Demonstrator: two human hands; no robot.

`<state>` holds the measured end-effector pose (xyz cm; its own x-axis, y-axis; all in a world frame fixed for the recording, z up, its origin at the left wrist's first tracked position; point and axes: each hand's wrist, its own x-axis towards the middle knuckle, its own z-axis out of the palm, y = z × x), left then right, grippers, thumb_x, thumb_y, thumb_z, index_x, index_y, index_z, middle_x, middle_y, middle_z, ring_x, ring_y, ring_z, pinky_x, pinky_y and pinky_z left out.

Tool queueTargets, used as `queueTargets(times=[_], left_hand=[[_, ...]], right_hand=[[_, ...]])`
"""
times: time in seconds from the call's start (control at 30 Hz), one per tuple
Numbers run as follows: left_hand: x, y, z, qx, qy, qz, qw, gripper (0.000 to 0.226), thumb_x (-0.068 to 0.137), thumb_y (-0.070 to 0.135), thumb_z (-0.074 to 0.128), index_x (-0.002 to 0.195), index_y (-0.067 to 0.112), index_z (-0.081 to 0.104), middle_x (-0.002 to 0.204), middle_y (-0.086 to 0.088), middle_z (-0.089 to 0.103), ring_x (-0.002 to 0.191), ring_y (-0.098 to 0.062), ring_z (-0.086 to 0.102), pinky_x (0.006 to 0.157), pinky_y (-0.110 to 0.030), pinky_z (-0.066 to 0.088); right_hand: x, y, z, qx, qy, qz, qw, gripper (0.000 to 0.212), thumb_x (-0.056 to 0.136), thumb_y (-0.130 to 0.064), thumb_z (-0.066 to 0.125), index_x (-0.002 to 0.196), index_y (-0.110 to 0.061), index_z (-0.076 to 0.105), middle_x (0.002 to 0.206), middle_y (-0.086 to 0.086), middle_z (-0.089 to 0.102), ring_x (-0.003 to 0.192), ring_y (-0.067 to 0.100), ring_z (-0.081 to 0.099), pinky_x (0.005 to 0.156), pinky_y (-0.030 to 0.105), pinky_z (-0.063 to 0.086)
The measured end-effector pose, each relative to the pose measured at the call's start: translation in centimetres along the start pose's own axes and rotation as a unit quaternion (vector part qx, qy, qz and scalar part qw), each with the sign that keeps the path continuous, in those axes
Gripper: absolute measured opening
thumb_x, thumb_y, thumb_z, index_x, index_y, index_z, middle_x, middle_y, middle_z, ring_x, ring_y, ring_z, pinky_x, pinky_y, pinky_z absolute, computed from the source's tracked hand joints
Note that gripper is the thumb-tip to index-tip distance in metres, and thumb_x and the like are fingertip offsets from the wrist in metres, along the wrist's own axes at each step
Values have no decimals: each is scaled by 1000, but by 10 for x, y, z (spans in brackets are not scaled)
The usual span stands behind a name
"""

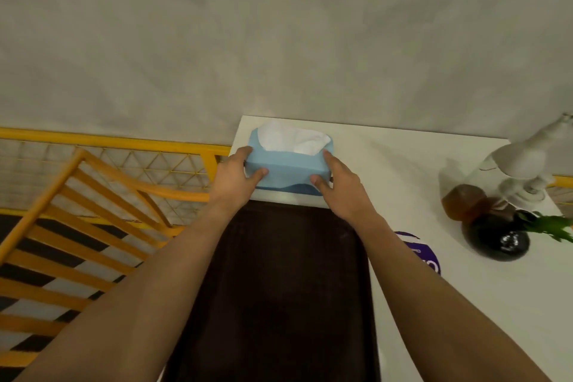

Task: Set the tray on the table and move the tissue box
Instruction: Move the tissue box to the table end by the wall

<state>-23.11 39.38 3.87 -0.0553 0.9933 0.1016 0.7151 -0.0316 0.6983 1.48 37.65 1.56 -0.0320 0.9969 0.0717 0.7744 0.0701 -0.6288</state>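
Observation:
A light blue tissue box [290,166] with white tissue poking out of its top sits at the far left corner of the white table [403,164], close to the wall. My left hand [237,175] grips its left end and my right hand [336,186] grips its right end, thumbs on the near face. A dark brown tray [279,288] lies flat on the table just in front of the box, between my forearms, its far edge almost touching the box.
A black round vase with green leaves [496,239], a brown glass jar [465,202] and a white lamp [524,164] stand at the table's right. A purple round object [424,253] lies right of the tray. A yellow-orange railing and chair [93,195] stand left of the table.

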Motion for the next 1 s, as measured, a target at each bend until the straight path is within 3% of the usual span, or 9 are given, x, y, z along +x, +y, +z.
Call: queueTargets(times=[0.27,0.47,0.9,1.0], left_hand=[[40,-48,-30,7,-30,32,999,57,98,30,65,151,16,49,131,-17,68,114,-31,67,99,-46,54],[70,-62,-30,5,-8,43,999,56,98,32,64,151,20,49,131,-15,68,112,-30,68,98,-41,52],[132,-82,-28,-13,18,54,998,53,98,25,65,149,19,51,122,-16,72,102,-30,70,95,-37,53],[142,-84,-26,-11,10,57,998,54,99,24,64,150,19,50,125,-16,71,106,-30,68,99,-35,50]], right_hand=[[29,-29,33,6,15,44,999,68,102,-52,47,160,-28,19,146,10,54,123,32,58,102,42,45],[57,-34,43,18,24,41,999,67,102,-53,44,160,-30,18,149,8,51,126,29,57,106,42,44],[128,-33,52,12,-13,43,999,65,104,-53,38,160,-35,11,135,15,56,102,22,55,90,33,41],[138,-30,52,14,-12,43,999,65,104,-53,38,160,-35,12,136,16,56,110,29,58,94,36,42]])
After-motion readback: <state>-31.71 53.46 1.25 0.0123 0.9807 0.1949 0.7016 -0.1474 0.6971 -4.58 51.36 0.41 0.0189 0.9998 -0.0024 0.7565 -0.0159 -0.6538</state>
